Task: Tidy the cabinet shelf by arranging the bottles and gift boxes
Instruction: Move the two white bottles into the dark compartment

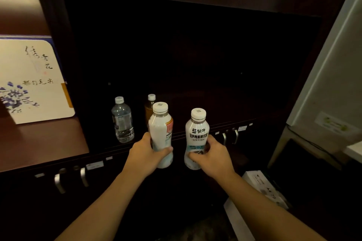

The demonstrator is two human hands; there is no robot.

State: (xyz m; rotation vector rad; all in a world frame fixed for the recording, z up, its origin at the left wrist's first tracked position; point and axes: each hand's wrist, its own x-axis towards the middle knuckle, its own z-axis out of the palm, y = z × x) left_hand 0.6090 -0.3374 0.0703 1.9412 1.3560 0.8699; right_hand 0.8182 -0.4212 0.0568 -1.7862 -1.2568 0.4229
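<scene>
Just ahead of both hands, a clear water bottle (122, 120) and an amber bottle (149, 106) stand on the dark cabinet shelf (225, 107). The left hand (146, 155) grips one white bottle (161, 133) upright; the right hand (212, 154) grips a second white bottle (196, 137). A gift box (33, 80) stands far left of them.

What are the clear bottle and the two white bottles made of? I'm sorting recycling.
Clear bottle: probably thin see-through plastic, ribbed, white screw cap. White bottles, one in the left hand at, one in the right hand at: likely glossy plastic with printed labels.
</scene>
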